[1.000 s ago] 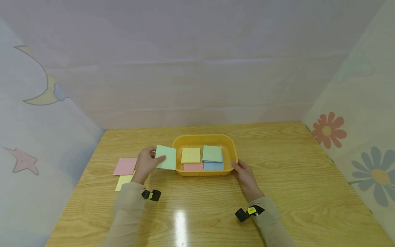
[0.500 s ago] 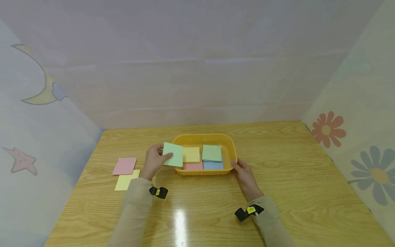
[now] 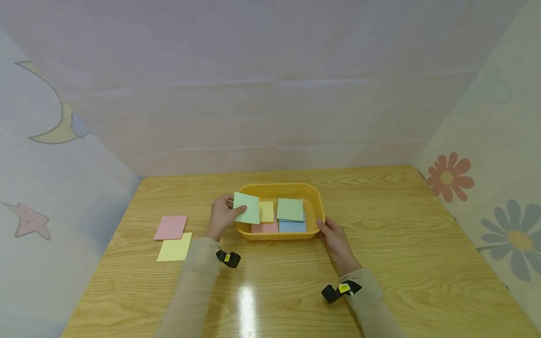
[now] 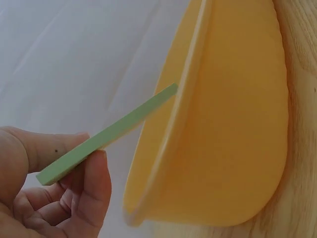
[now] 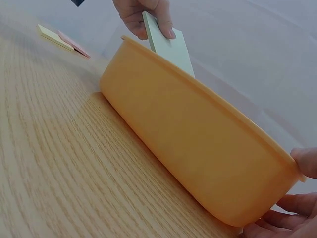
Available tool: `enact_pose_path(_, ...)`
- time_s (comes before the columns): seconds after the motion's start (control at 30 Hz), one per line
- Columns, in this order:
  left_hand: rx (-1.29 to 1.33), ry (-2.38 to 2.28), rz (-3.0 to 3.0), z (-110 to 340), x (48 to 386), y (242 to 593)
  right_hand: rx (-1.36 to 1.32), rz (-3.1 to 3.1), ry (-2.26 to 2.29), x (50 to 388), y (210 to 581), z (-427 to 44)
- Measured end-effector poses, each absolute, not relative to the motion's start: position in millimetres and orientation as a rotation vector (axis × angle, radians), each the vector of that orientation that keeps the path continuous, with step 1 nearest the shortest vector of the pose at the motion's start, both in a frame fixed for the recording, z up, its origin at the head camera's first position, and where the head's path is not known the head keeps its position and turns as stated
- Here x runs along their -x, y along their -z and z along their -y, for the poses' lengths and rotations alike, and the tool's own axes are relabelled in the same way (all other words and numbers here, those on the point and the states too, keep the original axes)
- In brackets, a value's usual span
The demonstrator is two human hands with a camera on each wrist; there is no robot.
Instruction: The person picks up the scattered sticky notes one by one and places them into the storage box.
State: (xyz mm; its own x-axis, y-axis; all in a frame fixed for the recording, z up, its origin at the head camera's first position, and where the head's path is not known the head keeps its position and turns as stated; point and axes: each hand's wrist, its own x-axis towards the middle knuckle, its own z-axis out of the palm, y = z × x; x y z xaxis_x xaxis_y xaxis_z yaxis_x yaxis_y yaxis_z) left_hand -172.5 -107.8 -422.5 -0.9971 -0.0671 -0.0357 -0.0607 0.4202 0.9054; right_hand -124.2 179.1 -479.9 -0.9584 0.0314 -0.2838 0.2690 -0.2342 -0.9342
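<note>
My left hand [image 3: 222, 217] pinches a light green sticky note pad [image 3: 247, 208] between thumb and fingers. The pad is held tilted over the left end of a yellow plastic basket [image 3: 283, 237]. At the basket's right front corner my right hand [image 3: 336, 244] grips the rim, thumb on top and fingers below, as the right wrist view shows. Inside the basket lie a yellow pad [image 3: 266, 212], partly covered by the held one, on a pink pad [image 3: 265, 228], and another green pad [image 3: 290, 210] on blue pads [image 3: 292, 227].
Left of the basket, a pink pad [image 3: 171, 228] and a yellow pad [image 3: 174, 247] lie on the wooden table [image 3: 279, 291], the pink one overlapping the yellow. A pale curtain-like wall [image 3: 270, 117] stands behind the table, with patterned sides left and right.
My left hand has moved right with the green pad, from beside the basket to over its left end. The right hand stays on the basket's corner.
</note>
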Motion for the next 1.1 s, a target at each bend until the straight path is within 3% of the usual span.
enact_pose_path(1.1, -0.144, 1.598, 2.704, 65, 193, 442, -0.363, -1.856, 2.321, 123, 479, -178)
